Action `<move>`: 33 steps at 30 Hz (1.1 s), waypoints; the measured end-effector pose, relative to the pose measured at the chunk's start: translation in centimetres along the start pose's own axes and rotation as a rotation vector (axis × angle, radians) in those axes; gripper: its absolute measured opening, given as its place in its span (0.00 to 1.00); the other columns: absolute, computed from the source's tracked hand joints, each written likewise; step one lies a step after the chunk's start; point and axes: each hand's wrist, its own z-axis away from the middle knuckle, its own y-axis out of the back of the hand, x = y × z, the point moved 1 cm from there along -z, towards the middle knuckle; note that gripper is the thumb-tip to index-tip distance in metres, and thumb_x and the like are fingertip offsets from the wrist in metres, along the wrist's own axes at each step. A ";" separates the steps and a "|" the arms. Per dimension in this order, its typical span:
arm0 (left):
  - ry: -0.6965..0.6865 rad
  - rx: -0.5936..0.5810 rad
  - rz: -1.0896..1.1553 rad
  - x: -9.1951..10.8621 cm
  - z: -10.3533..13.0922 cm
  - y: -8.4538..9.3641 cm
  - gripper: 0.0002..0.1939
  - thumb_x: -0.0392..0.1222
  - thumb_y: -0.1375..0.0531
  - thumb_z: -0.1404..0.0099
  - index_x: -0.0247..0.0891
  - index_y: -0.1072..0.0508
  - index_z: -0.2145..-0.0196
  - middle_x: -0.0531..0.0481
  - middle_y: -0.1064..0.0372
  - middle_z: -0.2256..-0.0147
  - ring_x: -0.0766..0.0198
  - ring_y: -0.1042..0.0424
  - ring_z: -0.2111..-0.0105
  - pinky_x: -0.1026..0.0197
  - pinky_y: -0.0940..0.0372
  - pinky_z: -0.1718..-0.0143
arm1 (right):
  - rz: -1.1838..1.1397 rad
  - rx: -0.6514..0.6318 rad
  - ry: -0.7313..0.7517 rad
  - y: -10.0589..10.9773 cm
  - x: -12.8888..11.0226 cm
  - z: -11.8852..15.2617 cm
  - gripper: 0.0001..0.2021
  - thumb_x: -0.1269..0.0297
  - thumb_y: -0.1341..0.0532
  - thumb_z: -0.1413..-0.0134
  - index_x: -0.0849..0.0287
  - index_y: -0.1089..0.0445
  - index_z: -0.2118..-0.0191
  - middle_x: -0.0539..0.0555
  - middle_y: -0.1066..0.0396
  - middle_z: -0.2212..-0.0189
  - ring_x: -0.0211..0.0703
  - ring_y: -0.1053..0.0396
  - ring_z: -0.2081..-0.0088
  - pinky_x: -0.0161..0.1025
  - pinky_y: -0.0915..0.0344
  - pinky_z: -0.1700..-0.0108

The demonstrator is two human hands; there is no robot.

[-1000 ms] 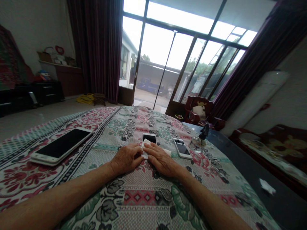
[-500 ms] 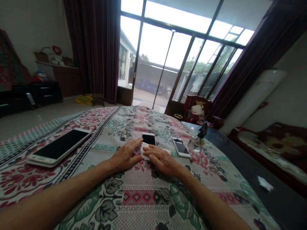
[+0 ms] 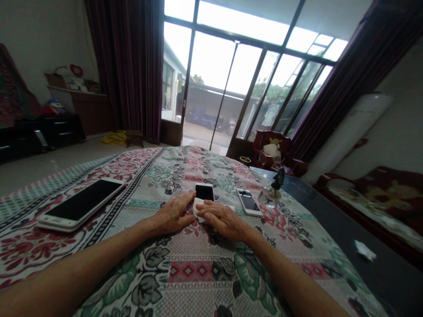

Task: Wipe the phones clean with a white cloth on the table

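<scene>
A small white smartphone point(image 3: 205, 191) lies face up in the middle of the table, its lower part hidden by a white tissue point(image 3: 198, 203) and my fingers. My left hand point(image 3: 173, 214) holds the phone by its left side, with the fingers along the edge and the thumb near the bottom corner. On the tissue rests my right hand point(image 3: 222, 219), its fingers pressing the tissue down onto the screen. Another white smartphone point(image 3: 249, 202) lies to the right of my right hand. Further left is a larger white smartphone point(image 3: 82, 204) with a dark screen, which neither hand touches.
A flowered tablecloth point(image 3: 194, 251) covers most of the table. At the right, a small dark figurine point(image 3: 278, 179) stands near the dark bare tabletop point(image 3: 337, 224), where a crumpled white tissue point(image 3: 365, 250) lies. Beyond are wooden chairs point(image 3: 272, 143) and a glass door point(image 3: 211, 88).
The right hand has shifted very slightly on the phone with the tissue under it. The left hand keeps its place at the phone, and the other phones lie still.
</scene>
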 end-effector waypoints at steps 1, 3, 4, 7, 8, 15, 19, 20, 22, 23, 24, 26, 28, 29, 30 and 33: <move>-0.001 -0.001 -0.004 0.0 0.0 0.0 0.36 0.43 0.41 0.41 0.34 0.47 0.38 0.33 0.44 0.39 0.49 0.42 0.40 0.46 0.44 0.41 | 0.005 -0.009 0.009 0.1 -0.2 0.0 0.18 0.65 0.55 0.33 0.52 0.31 0.48 0.50 0.34 0.43 0.45 0.41 0.40 0.50 0.43 0.39; 0.001 -0.002 -0.008 0.1 0.0 0.1 0.34 0.42 0.42 0.41 0.34 0.46 0.39 0.34 0.43 0.40 0.49 0.41 0.40 0.46 0.43 0.42 | 0.010 -0.027 0.024 0.3 -0.6 0.0 0.18 0.66 0.55 0.33 0.53 0.30 0.48 0.51 0.33 0.44 0.44 0.40 0.41 0.48 0.43 0.39; 0.002 -0.004 -0.008 0.2 0.0 0.2 0.34 0.42 0.42 0.41 0.34 0.46 0.39 0.34 0.43 0.40 0.49 0.41 0.40 0.46 0.43 0.42 | 0.010 -0.036 0.031 0.4 -0.8 0.0 0.18 0.66 0.55 0.33 0.54 0.30 0.48 0.51 0.33 0.45 0.44 0.39 0.41 0.48 0.42 0.39; 0.005 -0.017 -0.001 0.4 0.0 0.3 0.33 0.43 0.42 0.40 0.35 0.46 0.39 0.33 0.42 0.40 0.49 0.40 0.41 0.46 0.42 0.43 | -0.003 -0.043 0.047 0.4 -0.9 0.0 0.19 0.66 0.56 0.32 0.55 0.31 0.48 0.52 0.32 0.45 0.44 0.37 0.42 0.47 0.43 0.38; 0.008 -0.020 0.001 0.4 0.0 0.4 0.33 0.43 0.42 0.40 0.35 0.46 0.39 0.33 0.42 0.40 0.49 0.40 0.41 0.46 0.42 0.43 | -0.011 -0.039 0.049 0.4 -0.8 -0.1 0.19 0.66 0.56 0.32 0.55 0.30 0.48 0.52 0.32 0.46 0.44 0.37 0.43 0.47 0.44 0.38; 0.030 -0.038 0.014 0.8 -0.2 0.7 0.35 0.42 0.42 0.41 0.31 0.47 0.38 0.31 0.43 0.40 0.49 0.37 0.43 0.48 0.39 0.45 | -0.041 0.064 -0.053 0.0 0.9 -0.1 0.20 0.63 0.57 0.32 0.55 0.28 0.51 0.52 0.32 0.45 0.45 0.40 0.40 0.50 0.41 0.39; 0.001 -0.005 0.037 0.7 -0.2 0.7 0.35 0.42 0.42 0.42 0.32 0.45 0.39 0.33 0.39 0.43 0.50 0.33 0.48 0.50 0.36 0.50 | 0.017 0.146 -0.112 -0.3 2.0 0.0 0.19 0.63 0.56 0.33 0.55 0.29 0.50 0.54 0.31 0.46 0.46 0.38 0.42 0.51 0.42 0.39; -0.012 0.006 0.038 0.7 -0.2 0.7 0.35 0.42 0.42 0.42 0.33 0.45 0.39 0.34 0.37 0.44 0.51 0.32 0.49 0.50 0.35 0.51 | 0.037 0.170 -0.130 -0.4 2.2 0.0 0.19 0.63 0.56 0.33 0.56 0.29 0.50 0.55 0.31 0.46 0.47 0.38 0.42 0.52 0.42 0.39; -0.028 0.020 0.040 0.7 -0.2 0.6 0.35 0.42 0.42 0.43 0.34 0.45 0.39 0.35 0.35 0.45 0.52 0.30 0.52 0.51 0.34 0.54 | 0.069 0.209 -0.160 -0.8 2.4 0.0 0.19 0.64 0.56 0.33 0.58 0.31 0.49 0.57 0.32 0.46 0.48 0.38 0.42 0.52 0.42 0.40; -0.030 0.024 0.042 0.7 -0.2 0.6 0.35 0.42 0.42 0.43 0.35 0.45 0.39 0.37 0.34 0.46 0.53 0.29 0.54 0.52 0.33 0.55 | 0.081 0.217 -0.166 -0.9 2.4 -0.1 0.19 0.64 0.56 0.33 0.58 0.31 0.48 0.57 0.33 0.45 0.48 0.38 0.42 0.53 0.42 0.39; -0.027 0.028 0.045 0.7 -0.2 0.6 0.35 0.41 0.41 0.43 0.36 0.45 0.39 0.38 0.33 0.47 0.54 0.29 0.56 0.53 0.33 0.56 | 0.092 0.219 -0.166 -1.1 2.4 -0.1 0.19 0.65 0.55 0.34 0.59 0.32 0.47 0.58 0.33 0.45 0.48 0.39 0.42 0.53 0.43 0.39; -0.012 0.045 0.057 0.7 -0.2 0.7 0.35 0.41 0.41 0.43 0.38 0.44 0.39 0.40 0.31 0.49 0.55 0.28 0.57 0.53 0.33 0.56 | 0.109 0.204 -0.153 -1.3 2.2 -0.2 0.18 0.65 0.54 0.34 0.59 0.33 0.46 0.58 0.35 0.44 0.49 0.40 0.41 0.53 0.44 0.39; -0.011 0.062 0.079 0.9 -0.2 0.7 0.33 0.41 0.40 0.43 0.38 0.42 0.41 0.42 0.30 0.51 0.55 0.29 0.56 0.52 0.33 0.55 | 0.110 0.178 -0.126 -1.3 1.9 -0.2 0.18 0.64 0.54 0.34 0.59 0.33 0.45 0.58 0.36 0.43 0.48 0.41 0.41 0.53 0.45 0.38; -0.021 0.075 0.090 1.0 -0.2 0.8 0.30 0.41 0.39 0.43 0.38 0.39 0.43 0.42 0.30 0.51 0.55 0.29 0.55 0.51 0.34 0.53 | 0.103 0.165 -0.111 -1.3 1.9 -0.2 0.19 0.64 0.54 0.34 0.59 0.33 0.45 0.57 0.36 0.43 0.48 0.41 0.41 0.52 0.45 0.38; -0.036 0.094 0.098 1.1 -0.2 0.8 0.27 0.40 0.38 0.43 0.37 0.36 0.46 0.42 0.31 0.51 0.55 0.30 0.53 0.51 0.35 0.52 | 0.092 0.153 -0.096 -1.2 1.9 -0.2 0.19 0.64 0.55 0.33 0.59 0.33 0.45 0.57 0.36 0.43 0.47 0.41 0.41 0.51 0.45 0.38; -0.097 0.178 0.079 1.5 0.0 0.9 0.15 0.38 0.38 0.43 0.37 0.28 0.57 0.43 0.30 0.53 0.55 0.32 0.52 0.50 0.36 0.49 | 0.066 0.158 -0.092 -0.9 2.3 -0.3 0.19 0.64 0.56 0.33 0.59 0.32 0.47 0.57 0.34 0.44 0.45 0.39 0.42 0.49 0.43 0.39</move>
